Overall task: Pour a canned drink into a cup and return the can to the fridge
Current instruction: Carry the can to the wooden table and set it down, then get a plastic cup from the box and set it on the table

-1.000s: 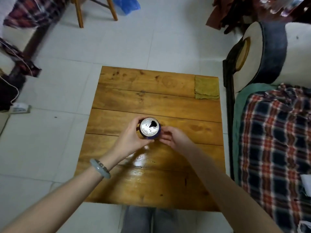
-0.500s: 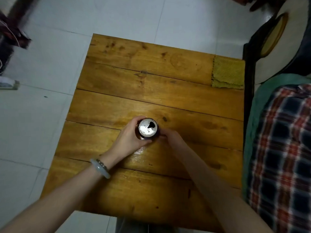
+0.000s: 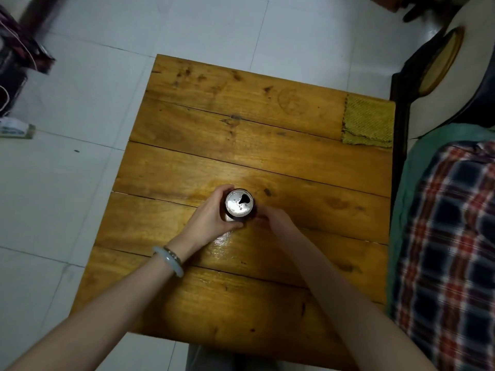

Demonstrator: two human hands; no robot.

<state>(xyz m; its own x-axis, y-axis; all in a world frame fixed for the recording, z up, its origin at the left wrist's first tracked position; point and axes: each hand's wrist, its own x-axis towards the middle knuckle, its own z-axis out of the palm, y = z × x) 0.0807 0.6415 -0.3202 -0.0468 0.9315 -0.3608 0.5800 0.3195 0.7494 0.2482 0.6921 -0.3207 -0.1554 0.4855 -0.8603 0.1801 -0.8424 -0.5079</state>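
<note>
The tiled floor (image 3: 80, 196) surrounds a plank-built wooden table (image 3: 241, 303); a plaid fabric (image 3: 450, 250) lies along the table's right side; a yellow-green cloth (image 3: 368, 120) occupies the far right corner of the tabletop.

The can (image 3: 239, 201) stands upright near the table's centre, its mouth already open and droplets visible on the lid; no cup and no fridge are in view.

The left hand (image 3: 211, 218) grasps the can, fingers and thumb wrapped round its body; the right hand (image 3: 273, 219) meets the can's right side low down; whether it grips or merely touches cannot be determined, since its fingertips are hidden. A pale bracelet (image 3: 170, 261) sits on the left wrist.

Hazards, as judged from this position:
- Spillage: the can is open; any tilt during lifting would likely release liquid onto the wood.
- Slippage: the moisture on the lid suggests a wet can body; a loose one-handed grasp may fail; a glossy patch just nearer than the can may be wetness or glare.
- Missing receptacle: pouring cannot proceed until a cup is located; searching while carrying the can raises the tilt risk.
</note>
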